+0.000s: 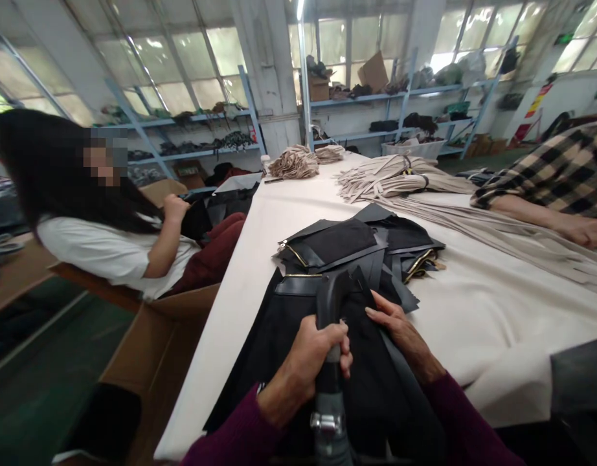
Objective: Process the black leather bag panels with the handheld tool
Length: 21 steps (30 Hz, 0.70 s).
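Observation:
My left hand [315, 353] is wrapped round the handle of a black vacuum hose [330, 304], whose curved nozzle rests over a black fabric piece [274, 356]. That piece lies in front of me and has a smooth dark strip with a gold zipper [303, 276] near its far edge. My right hand [400, 330] lies along the right side of the fabric, fingers stretched out and touching it. Just beyond is a loose pile of black zippered panels [344, 243]. A metal clamp [326, 422] circles the hose below my left hand.
The white-covered table [279, 207] carries bundles of beige strips [386, 178] and a brown bundle [293, 163]. A person in white [104, 246] sits at left, beside a cardboard box [153, 349]. Another person's checked sleeve [551, 175] reaches in from the right. Loaded shelves [357, 100] stand behind.

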Each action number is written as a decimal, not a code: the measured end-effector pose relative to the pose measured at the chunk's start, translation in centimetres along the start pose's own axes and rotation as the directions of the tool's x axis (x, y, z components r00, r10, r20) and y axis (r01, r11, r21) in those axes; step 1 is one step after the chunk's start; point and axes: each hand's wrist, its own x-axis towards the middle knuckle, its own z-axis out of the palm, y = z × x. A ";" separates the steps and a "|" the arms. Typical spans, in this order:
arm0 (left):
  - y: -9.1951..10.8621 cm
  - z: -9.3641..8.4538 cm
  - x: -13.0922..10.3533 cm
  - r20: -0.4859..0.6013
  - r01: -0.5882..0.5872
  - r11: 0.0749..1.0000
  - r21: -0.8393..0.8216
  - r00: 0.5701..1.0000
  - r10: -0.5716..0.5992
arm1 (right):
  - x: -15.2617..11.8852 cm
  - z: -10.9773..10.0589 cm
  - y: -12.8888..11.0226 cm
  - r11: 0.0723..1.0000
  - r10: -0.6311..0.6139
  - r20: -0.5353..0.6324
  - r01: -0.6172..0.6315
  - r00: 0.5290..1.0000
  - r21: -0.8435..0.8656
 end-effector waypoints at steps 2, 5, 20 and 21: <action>0.2 -0.2 -1.1 0.012 0.039 0.999 0.007 0.999 -0.039 | 0.4 0.0 -0.2 1.000 -0.008 0.011 0.008 1.000 0.000; 0.6 -0.2 -2.3 0.017 0.065 0.997 0.041 0.998 -0.066 | 0.4 0.3 -0.5 1.000 -0.008 0.073 0.006 0.997 0.026; 1.1 -0.6 -2.1 0.036 0.026 0.998 -0.055 0.999 -0.024 | -0.4 -0.3 -0.2 0.994 -0.039 0.083 0.048 0.996 -0.100; 1.2 -0.7 -1.9 0.032 0.025 0.998 -0.060 0.999 -0.023 | -0.5 -0.3 -0.1 0.992 -0.033 0.096 0.044 0.995 -0.122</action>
